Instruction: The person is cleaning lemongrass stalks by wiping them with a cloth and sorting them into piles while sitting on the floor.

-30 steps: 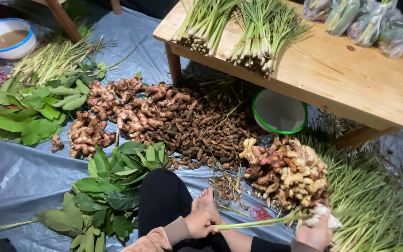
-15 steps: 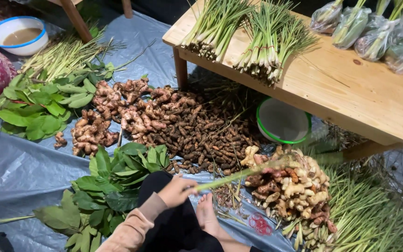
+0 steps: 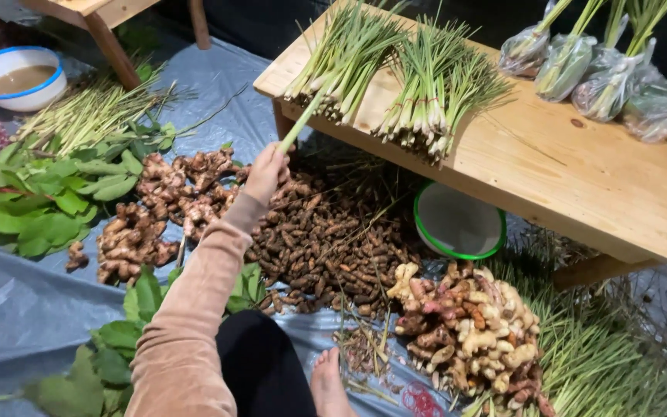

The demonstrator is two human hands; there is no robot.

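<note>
Left hand (image 3: pixel 265 171), in a pinkish-brown sleeve, raised at centre frame, grip closed around the lower end of a long pale-green lemongrass stalk (image 3: pixel 303 123). Stalk slanting up and right, its top touching the left bundle of green lemongrass (image 3: pixel 345 58) lying on the light wooden tabletop (image 3: pixel 580 177) at upper right. Second tied lemongrass bundle (image 3: pixel 438 89) just beside the first. Below the hand, a heap of small dark brown roots (image 3: pixel 333 247) on grey plastic sheeting (image 3: pixel 9 309). Pile of pinkish-tan ginger roots (image 3: pixel 472 324) at lower right. Right hand out of view.
</note>
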